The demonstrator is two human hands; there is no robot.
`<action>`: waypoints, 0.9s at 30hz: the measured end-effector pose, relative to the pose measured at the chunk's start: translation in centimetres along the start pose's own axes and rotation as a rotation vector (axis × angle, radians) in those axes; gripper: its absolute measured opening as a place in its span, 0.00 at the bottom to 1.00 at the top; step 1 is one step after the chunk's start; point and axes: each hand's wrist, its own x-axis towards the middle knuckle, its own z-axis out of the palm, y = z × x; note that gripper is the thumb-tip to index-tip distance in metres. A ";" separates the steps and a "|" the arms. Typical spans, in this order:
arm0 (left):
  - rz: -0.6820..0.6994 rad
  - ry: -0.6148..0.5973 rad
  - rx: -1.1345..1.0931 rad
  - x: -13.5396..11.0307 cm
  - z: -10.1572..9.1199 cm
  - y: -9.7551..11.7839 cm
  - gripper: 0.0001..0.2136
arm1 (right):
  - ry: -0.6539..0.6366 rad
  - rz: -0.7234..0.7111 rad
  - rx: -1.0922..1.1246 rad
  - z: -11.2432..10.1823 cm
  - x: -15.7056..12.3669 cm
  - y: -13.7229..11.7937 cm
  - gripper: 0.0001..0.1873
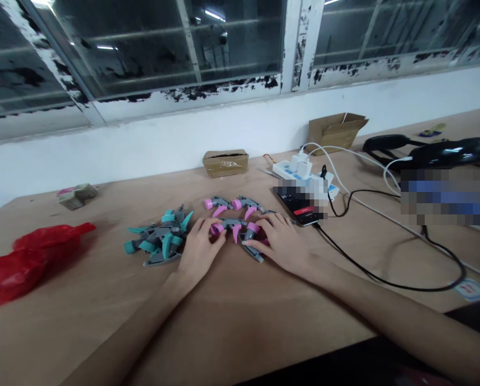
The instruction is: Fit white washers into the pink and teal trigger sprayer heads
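Observation:
My left hand (200, 244) is closed, thumb and fingers pinching the pink collar of a grey-and-pink trigger spray head (232, 221). My right hand (285, 241) grips another grey-and-pink spray head (251, 234), its fingers over the top and the thumb along its grey body. Just beyond my hands lie two more pink-and-grey spray heads (245, 203), side by side. A pile of grey-and-teal spray heads (163, 236) rests against the outer side of my left hand. Further parts under my right fingers are hidden.
Beyond my right hand lie a phone (298, 203) on a black cable and a white power strip (286, 170) with plugs. Cardboard boxes (226, 163) stand along the wall. A red plastic bag (38, 260) and small blocks (78, 197) lie left; a black object (449, 153) lies right.

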 end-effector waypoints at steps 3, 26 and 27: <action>-0.041 0.074 -0.011 -1.2 -1.2 0.5 0.10 | 0.034 -0.030 0.042 -0.6 -0.1 -0.6 0.28; 0.057 -0.052 -0.476 -6.4 -1.2 3.6 0.09 | -0.174 -0.212 0.648 -2.5 -1.7 -3.3 0.20; 0.091 -0.053 -0.455 -6.5 -1.3 3.7 0.08 | -0.154 -0.198 0.644 -2.5 -1.7 -3.3 0.19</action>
